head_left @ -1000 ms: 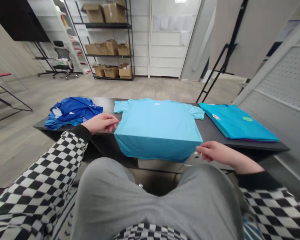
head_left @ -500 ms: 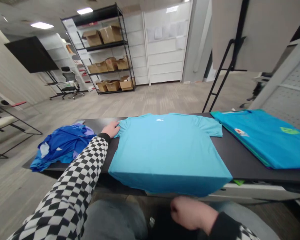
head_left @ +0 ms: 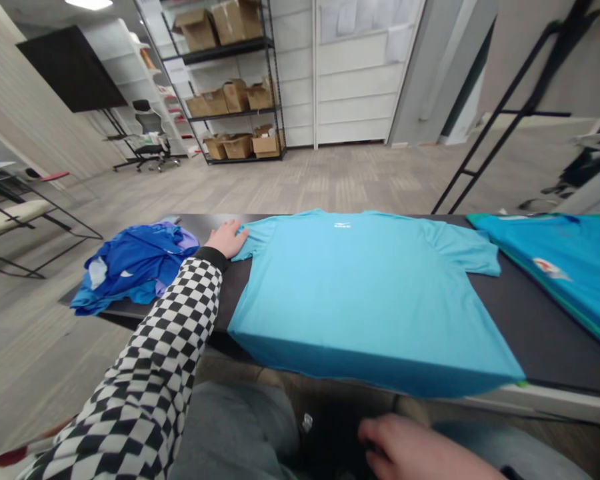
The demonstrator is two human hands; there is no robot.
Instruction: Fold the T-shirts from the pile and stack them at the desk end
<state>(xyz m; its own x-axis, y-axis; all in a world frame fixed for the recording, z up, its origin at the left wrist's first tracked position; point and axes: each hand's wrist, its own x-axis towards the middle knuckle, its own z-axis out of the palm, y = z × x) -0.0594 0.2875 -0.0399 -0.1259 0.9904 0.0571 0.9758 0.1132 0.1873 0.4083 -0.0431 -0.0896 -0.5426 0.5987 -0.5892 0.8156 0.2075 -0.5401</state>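
Note:
A light blue T-shirt (head_left: 360,287) lies spread on the dark table, its collar at the far side and its hem hanging over the near edge. A small white logo (head_left: 342,225) shows below the collar. My left hand (head_left: 227,239) rests at the shirt's left sleeve, fingers stretched out and fingertips touching the fabric. Low in the view, my right hand (head_left: 410,445) hovers over my lap, below the hanging hem and apart from the shirt. Its fingers look curled but are smeared by motion, so I cannot tell what they hold, if anything.
A crumpled heap of blue and purple garments (head_left: 135,263) lies on the table's left end. Flat, stacked blue shirts (head_left: 575,260) lie on the right of the dark table (head_left: 550,333). Beyond stand shelves with cardboard boxes (head_left: 237,147) and a black-legged stand (head_left: 510,120).
My view has turned, so the table and shirt sit further right and higher at the left. The left hand stays at the sleeve, its fingers now more extended. The right hand remains low, near my lap.

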